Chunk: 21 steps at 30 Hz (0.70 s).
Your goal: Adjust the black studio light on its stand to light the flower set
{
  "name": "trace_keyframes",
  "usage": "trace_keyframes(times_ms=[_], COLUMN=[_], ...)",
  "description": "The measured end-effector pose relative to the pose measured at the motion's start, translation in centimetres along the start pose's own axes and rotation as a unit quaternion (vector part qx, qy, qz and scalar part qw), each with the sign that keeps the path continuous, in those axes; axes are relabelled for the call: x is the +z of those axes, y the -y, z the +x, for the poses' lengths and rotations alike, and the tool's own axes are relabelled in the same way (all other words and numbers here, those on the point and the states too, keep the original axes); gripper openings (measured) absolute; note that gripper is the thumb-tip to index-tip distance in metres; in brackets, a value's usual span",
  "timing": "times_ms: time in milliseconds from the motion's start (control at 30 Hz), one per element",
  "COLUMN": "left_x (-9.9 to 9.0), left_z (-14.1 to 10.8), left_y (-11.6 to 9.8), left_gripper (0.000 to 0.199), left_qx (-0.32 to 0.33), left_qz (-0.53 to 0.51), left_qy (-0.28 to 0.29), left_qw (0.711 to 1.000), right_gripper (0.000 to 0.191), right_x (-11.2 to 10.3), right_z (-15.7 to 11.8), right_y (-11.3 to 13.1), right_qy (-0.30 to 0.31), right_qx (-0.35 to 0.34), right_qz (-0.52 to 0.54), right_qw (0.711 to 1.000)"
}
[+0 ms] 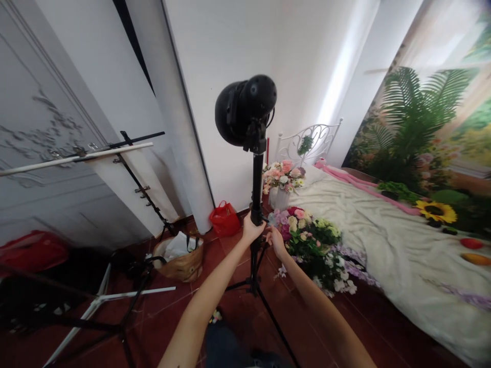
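Light stand (pixel 258 176), near upright on the red tiled floor (pixel 226 253), between the woven basket (pixel 187 268) and the flowers (pixel 301 225). Your left hand (pixel 252 228) is wrapped around the column at its collar (pixel 256 213); your right hand (pixel 276 241) has bent fingers just beside it, grip indeterminable. Hold the left firm: the lamp head (pixel 230 112) probably makes it top-heavy. Keep the legs (pixel 274 322) clear of the blossoms.
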State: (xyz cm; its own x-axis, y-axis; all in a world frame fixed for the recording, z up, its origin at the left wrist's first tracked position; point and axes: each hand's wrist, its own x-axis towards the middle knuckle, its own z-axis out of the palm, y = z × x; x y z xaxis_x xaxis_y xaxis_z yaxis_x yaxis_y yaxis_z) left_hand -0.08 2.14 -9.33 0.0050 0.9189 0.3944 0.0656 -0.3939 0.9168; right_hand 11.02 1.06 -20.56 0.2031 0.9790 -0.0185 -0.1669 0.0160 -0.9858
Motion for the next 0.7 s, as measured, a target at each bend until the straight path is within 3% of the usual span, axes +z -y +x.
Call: trace_keyframes(times_ms=[133, 233, 367, 467, 700], left_x=[-0.5, -1.0, -1.2, -1.0, -0.6], left_z=[-1.6, -2.9, -3.9, -4.1, -4.6], left_y=[2.7, 5.0, 7.1, 7.7, 7.8], left_gripper=[0.021, 0.023, 0.02, 0.019, 0.016], left_qx=[-0.04, -0.072, -0.09, -0.092, -0.092], left_qz=[-0.003, 0.011, 0.014, 0.006, -0.005], left_qy=[0.025, 0.06, 0.077, 0.076, 0.057], left_qw=[0.999, 0.996, 0.993, 0.993, 0.994], right_gripper=[0.055, 0.057, 0.058, 0.057, 0.053], right_x=[-1.6, -2.7, -3.1, -2.9, -2.2], right_z=[-0.8, -1.4, -2.1, -2.3, -2.4], right_y=[-2.4, -3.9, -3.6, -2.4, -2.2], right_qy=[0.011, 0.018, 0.054, 0.078, 0.092], right_qx=[0.032, 0.089, 0.077, 0.052, 0.08], right_qz=[-0.071, -0.048, -0.021, -0.027, -0.015], right_qw=[0.997, 0.995, 0.995, 0.995, 0.992])
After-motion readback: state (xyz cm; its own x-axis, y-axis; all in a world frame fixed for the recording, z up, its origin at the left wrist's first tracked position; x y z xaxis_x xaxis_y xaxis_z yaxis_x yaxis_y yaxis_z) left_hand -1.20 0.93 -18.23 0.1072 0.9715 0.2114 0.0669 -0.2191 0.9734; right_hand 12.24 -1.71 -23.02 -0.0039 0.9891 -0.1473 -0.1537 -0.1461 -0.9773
